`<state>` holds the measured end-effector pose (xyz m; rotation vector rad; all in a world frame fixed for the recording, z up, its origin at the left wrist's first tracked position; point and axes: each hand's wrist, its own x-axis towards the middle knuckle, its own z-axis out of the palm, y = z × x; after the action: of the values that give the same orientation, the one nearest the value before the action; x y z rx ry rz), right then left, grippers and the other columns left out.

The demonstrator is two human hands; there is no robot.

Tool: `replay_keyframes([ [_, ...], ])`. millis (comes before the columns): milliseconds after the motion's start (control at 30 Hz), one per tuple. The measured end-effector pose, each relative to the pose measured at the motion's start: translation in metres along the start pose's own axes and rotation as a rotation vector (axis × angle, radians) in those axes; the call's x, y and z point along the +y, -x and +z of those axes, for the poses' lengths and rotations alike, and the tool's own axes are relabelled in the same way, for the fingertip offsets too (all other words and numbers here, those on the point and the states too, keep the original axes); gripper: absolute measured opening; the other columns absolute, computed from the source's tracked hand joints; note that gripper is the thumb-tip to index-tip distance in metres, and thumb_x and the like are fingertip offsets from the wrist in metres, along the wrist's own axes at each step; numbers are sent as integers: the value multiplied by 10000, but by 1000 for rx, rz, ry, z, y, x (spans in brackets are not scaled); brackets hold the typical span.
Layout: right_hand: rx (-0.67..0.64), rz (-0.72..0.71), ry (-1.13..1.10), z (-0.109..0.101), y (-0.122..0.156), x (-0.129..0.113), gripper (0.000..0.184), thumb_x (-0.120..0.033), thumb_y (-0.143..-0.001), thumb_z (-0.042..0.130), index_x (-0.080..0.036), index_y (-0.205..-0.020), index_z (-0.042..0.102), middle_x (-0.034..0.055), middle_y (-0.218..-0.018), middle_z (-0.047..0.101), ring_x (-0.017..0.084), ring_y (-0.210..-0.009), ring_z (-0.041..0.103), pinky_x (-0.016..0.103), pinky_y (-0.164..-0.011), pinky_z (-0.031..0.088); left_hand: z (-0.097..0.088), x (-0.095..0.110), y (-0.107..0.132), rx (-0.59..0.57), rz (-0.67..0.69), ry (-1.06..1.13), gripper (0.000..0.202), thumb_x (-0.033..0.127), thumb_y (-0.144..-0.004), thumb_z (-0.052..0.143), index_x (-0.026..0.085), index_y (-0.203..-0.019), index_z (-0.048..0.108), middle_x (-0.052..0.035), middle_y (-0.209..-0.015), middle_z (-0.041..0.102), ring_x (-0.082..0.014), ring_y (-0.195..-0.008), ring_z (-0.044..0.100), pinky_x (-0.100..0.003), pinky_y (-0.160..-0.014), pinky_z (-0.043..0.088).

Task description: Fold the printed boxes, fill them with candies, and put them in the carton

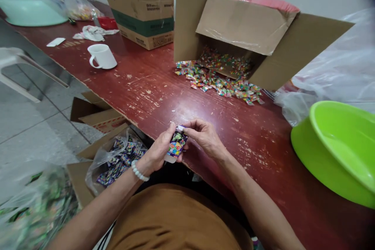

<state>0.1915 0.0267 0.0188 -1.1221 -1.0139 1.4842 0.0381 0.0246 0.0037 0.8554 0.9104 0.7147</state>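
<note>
My left hand [159, 150] grips a small colourful printed packet [176, 145] from below, just over the near edge of the dark red table [152, 90]. My right hand [205, 136] pinches the packet's top edge with thumb and fingers. A bead bracelet sits on my left wrist. Farther back, a pile of small colourful wrapped candies [218, 82] spills out of a tipped cardboard box [243, 27].
A lime green basin [336, 152] stands at the right beside a clear plastic bag [342, 70]. A white mug [101, 56], a second cardboard box [143, 8] and a pale green basin [27, 9] sit farther back. A floor box with a bag of packets [117, 160] lies at the left.
</note>
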Motion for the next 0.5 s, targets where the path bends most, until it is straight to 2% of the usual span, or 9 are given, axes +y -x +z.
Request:
replay_keyframes([
  [167, 47, 35, -101, -2, -4, 4, 248, -350, -644, 833, -167, -753, 708, -10, -571, 668, 120, -383, 569, 232, -376, 443, 0, 3, 0, -22, 131, -100, 583, 656, -933, 465, 122, -896, 694, -42, -649, 674, -114, -453, 584, -211, -449, 478],
  [333, 48, -36, -62, 0, 2, 10, 266, -399, -697, 830, -170, -770, 718, 44, -816, 760, 118, -479, 608, 251, -443, 502, 1, 5, -1, 0, 169, -83, 448, 573, -912, 576, 160, -1038, 695, -15, -707, 686, -125, -534, 609, -199, -449, 481],
  [500, 47, 54, -132, -2, -1, 14, 326, -439, -703, 832, -172, -773, 658, -31, -557, 633, 115, -398, 567, 217, -391, 427, 3, 3, -1, -12, 51, 48, 450, 602, -872, 591, 159, -845, 669, -24, -655, 675, -128, -440, 581, -224, -388, 476],
])
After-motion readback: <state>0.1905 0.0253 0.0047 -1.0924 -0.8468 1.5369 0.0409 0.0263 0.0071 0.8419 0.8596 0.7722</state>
